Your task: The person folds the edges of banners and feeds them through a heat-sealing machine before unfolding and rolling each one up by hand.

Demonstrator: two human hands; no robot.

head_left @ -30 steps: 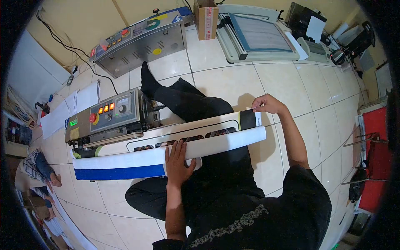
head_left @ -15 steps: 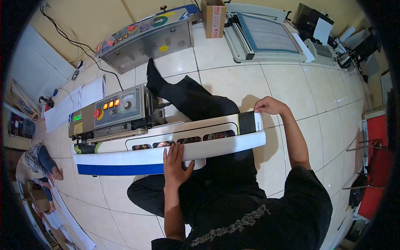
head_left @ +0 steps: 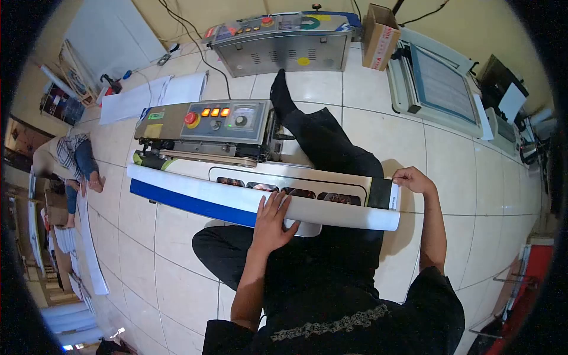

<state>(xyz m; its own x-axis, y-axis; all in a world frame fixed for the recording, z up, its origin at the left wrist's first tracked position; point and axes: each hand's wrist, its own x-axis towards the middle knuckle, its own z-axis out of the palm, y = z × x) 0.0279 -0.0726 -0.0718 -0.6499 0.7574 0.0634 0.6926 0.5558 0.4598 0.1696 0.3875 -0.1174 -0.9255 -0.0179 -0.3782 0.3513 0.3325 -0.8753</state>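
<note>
A printed sheet, partly rolled, lies along the front of a band sealer with lit orange switches and a red knob. Its white rolled part runs across my lap, and a row of dark food pictures shows above the roll. My left hand rests flat on the roll near its middle, fingers stretched out and slightly apart. At the sheet's right end, my right hand pinches the upper corner between thumb and fingers. Below the roll on the left, a blue strip is visible.
Behind stand a second steel machine, a cardboard box and a flat paper trimmer. White sheets lie on the tiled floor at the back left. Another person sits at far left beside long paper strips. A black cable runs behind the sealer.
The camera view has turned, so the scene sits farther right and is tilted differently. Both hands keep their places on the sheet and roll.
</note>
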